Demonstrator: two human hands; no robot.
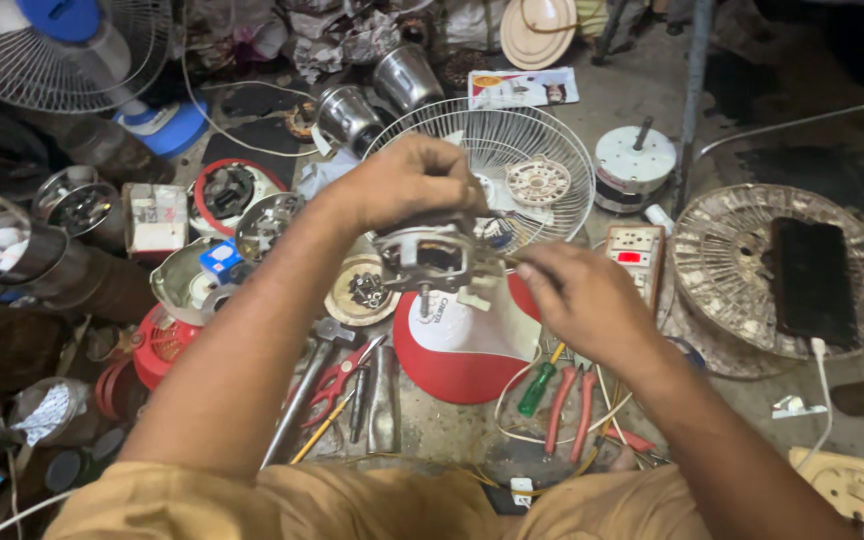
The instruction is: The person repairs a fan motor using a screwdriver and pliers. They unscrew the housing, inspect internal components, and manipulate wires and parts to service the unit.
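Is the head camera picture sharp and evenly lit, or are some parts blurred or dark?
Head view: the left hand and the fan motor it holds look fairly sharp; the right hand is slightly motion-blurred; the corners are dim; the steel cups show small glare; the edges bend slightly, wide-angle.

One head-worn camera looked steeply down from above the person's chest, facing forward over both forearms onto the cluttered floor (652, 100). It sat close to the hands, with the wire fan guard (542, 150) farther ahead.
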